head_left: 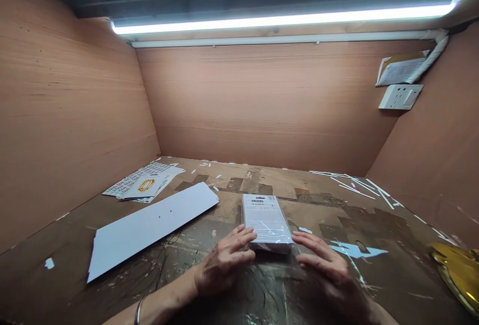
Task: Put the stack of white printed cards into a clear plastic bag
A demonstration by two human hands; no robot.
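Observation:
A white printed box (266,220) in a clear, shiny wrapper lies on the worn brown tabletop in front of me, its hang-hole end pointing away. My left hand (230,252) rests at the near left corner of the box, fingers stretched out and the tips at its edge. On the other side, my right hand (322,257) has its fingers extended, with the fingertips at the near right corner. Neither hand wraps round the box. The underside of the box and my palms are hidden.
Left of the box lies a stack of long white card sheets (153,230). Behind it are printed sheets (140,183) with a yellow ring-shaped piece. White strips (359,185) lie at the back right, and a gold shiny object (456,270) at the right edge. Wooden walls enclose the table.

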